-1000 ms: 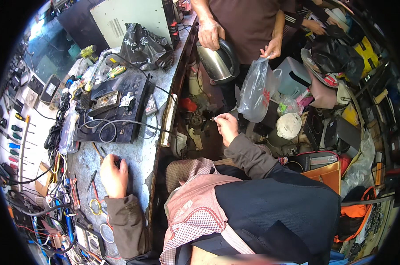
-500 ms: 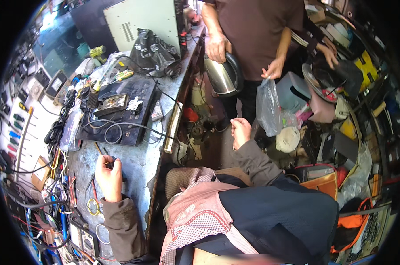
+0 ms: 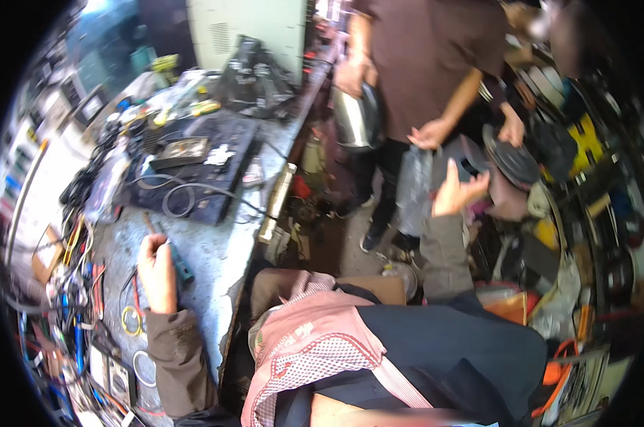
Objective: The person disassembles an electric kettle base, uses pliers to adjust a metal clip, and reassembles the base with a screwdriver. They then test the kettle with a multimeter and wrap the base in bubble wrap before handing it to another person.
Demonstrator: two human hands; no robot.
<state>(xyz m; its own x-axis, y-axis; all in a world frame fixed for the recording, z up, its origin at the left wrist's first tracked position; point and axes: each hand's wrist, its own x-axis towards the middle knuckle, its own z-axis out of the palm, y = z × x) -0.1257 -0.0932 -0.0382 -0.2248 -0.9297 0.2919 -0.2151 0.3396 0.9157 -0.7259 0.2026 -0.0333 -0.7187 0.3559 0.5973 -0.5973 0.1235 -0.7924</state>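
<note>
My left hand [image 3: 158, 274] is over the workbench with fingers closed on a slim tool with a teal handle [image 3: 183, 265]. A thin brownish end pokes out beyond my fingertips; blur hides the tool's exact kind. My right hand [image 3: 458, 192] is raised off the bench with thumb and fingers apart, holding nothing. Close to it, a standing person's hand [image 3: 431, 134] grips a clear plastic bag [image 3: 412, 188]. That person's other hand [image 3: 355, 74] carries a steel electric kettle [image 3: 352, 122] with a black handle.
On the bench [image 3: 212, 256] lie a flat black panel [image 3: 215, 192] with a small metal tray, cables and a black plastic bag [image 3: 254, 78]. A multimeter [image 3: 120, 381] sits among wires at lower left. Another person's hand [image 3: 511, 128] touches a dark round object. Piled goods fill the right.
My right hand has moved right and forward, and its fingers have spread. The left hand has turned, showing the teal handle. The bag has shifted left. The view is blurrier.
</note>
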